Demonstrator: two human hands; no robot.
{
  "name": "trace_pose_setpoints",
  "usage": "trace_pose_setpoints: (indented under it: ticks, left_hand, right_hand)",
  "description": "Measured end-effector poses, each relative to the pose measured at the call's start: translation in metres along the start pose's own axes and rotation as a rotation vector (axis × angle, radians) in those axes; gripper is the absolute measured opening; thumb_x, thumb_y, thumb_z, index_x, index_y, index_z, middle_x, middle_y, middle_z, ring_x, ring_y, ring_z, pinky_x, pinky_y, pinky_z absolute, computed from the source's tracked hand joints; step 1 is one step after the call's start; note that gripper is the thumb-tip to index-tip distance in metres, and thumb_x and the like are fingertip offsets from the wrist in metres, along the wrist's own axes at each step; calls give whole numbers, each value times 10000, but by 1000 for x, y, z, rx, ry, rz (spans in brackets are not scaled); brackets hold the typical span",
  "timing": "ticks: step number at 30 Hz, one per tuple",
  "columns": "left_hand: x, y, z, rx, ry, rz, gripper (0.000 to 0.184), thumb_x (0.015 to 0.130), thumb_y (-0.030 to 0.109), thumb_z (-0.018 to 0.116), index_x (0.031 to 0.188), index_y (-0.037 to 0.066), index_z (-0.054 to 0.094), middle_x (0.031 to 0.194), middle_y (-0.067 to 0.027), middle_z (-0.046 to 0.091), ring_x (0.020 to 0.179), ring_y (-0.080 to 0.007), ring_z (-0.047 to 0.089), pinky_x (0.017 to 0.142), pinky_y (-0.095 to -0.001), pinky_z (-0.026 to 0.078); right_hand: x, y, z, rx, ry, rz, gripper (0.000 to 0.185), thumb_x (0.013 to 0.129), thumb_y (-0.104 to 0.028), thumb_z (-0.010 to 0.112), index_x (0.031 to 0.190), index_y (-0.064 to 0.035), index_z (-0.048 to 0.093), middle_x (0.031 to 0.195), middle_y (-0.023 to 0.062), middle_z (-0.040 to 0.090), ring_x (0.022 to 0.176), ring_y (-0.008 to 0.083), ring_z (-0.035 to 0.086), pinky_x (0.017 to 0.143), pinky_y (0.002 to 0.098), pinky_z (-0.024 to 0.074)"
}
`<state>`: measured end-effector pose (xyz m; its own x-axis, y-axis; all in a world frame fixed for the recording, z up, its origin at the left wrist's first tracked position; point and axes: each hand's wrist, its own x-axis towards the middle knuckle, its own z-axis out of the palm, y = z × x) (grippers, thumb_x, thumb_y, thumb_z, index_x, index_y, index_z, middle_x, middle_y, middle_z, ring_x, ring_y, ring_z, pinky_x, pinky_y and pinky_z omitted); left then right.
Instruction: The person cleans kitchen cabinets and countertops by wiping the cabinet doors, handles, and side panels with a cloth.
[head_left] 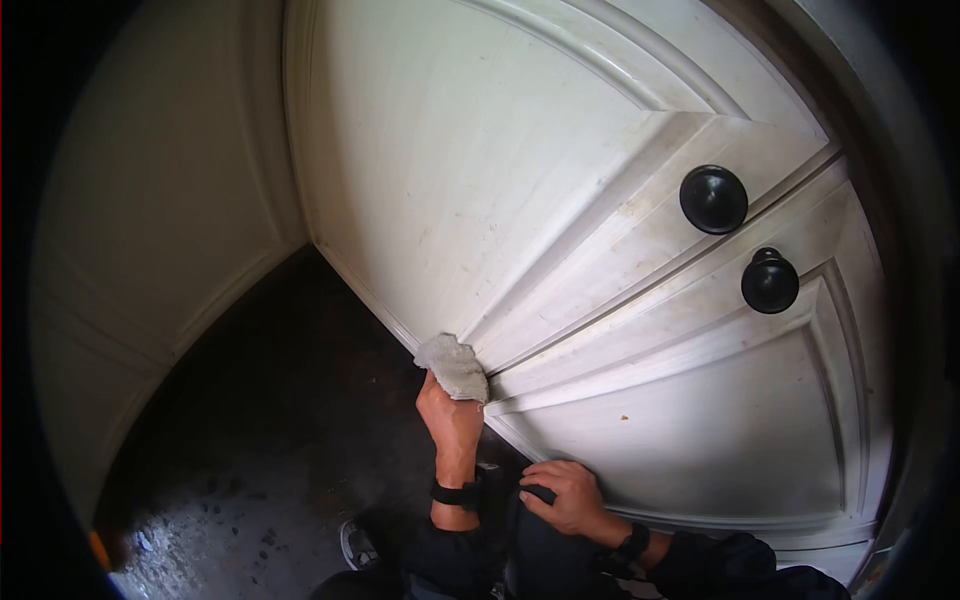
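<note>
A pale grey cloth (456, 368) is in my left hand (452, 415), pressed against the bottom edge of a white cabinet door (470, 180), close to the seam between two doors. The cloth covers most of the fingers. My right hand (568, 497) rests on my knee beside the lower door (690, 430), its fingers bent over something small and dark that I cannot make out. Brownish smudges mark the door frame near the seam.
Two round black knobs (713, 199) (770, 281) stick out from the doors at the upper right. Another white panel (170, 170) stands at the left. Below lies a dark floor (270, 430) with a wet-looking shine, and a shoe (357, 545) shows near the bottom.
</note>
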<state>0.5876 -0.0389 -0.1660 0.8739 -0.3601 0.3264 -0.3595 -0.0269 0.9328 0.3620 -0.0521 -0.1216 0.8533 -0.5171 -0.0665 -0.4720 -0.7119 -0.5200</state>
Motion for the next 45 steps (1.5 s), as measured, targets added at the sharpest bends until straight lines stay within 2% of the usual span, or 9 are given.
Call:
trace_pose_setpoints:
  ticks: [5,10,20,22,29,33,39,42,45]
  left_hand:
    - [36,90,-10,-210,37,208,378,694,1,766,1067,-24,711,987,-112,735,895,-200,715,832,-291,525]
    - [109,205,-17,-298,107,647,405,709,69,806,1077,-43,677,1029,-139,701,862,-261,700,766,-298,527]
    - [50,127,11,-712,85,145,392,776,96,799,1123,-38,677,1150,-156,655,1017,-273,666,831,-341,534]
    - [65,143,4,-349,132,411,361,766,61,787,1101,-31,690,1176,-166,641,1025,-299,656,830,-352,531]
    - [69,149,16,-353,150,626,333,769,49,775,1088,-14,701,1219,-167,623,1117,-339,602,884,-390,512]
    - [-13,36,63,-928,147,-169,388,793,88,775,1153,-7,667,1201,-151,657,1152,-296,622,954,-390,503]
    - [-77,-106,50,-307,169,-394,331,832,13,664,1162,-14,663,1174,-103,690,1086,-218,656,951,-331,495]
    - [-68,-94,56,-473,300,-437,317,858,-12,642,1174,-6,660,1197,-102,679,1106,-228,646,959,-329,491]
    - [-22,-26,58,-1119,366,-392,369,910,7,610,1278,-3,579,1255,-109,642,1119,-233,635,981,-349,503]
  right_hand:
    - [-3,-3,0,20,-31,-11,202,840,-279,728,950,-109,733,1059,51,711,1028,256,664,897,398,494]
    - [-1,-1,-8,8,-46,-22,245,860,-335,716,963,-113,729,1074,53,712,1052,247,660,912,398,503]
    - [0,2,-4,23,-33,1,222,861,-304,709,953,-103,725,1061,52,713,1039,262,661,919,394,510]
    - [2,0,-1,5,-40,1,233,854,-313,722,962,-106,724,1058,55,714,1041,263,662,909,389,509]
    - [-1,0,-5,-89,-42,10,262,792,-272,749,964,-86,682,970,113,675,958,343,638,842,455,494]
    - [-4,-6,0,-49,-8,-33,209,801,-236,741,931,-76,707,1019,91,695,997,306,650,858,424,487]
    - [-5,-17,0,24,13,5,163,798,-177,742,925,-77,720,1056,82,712,1019,290,661,869,400,485]
    - [-9,-20,-1,10,-7,34,177,806,-211,739,926,-82,720,1063,69,706,1017,270,658,882,391,480]
    - [-8,-9,-3,-60,10,0,180,821,-232,731,926,-87,721,1063,70,704,1007,266,654,874,393,485]
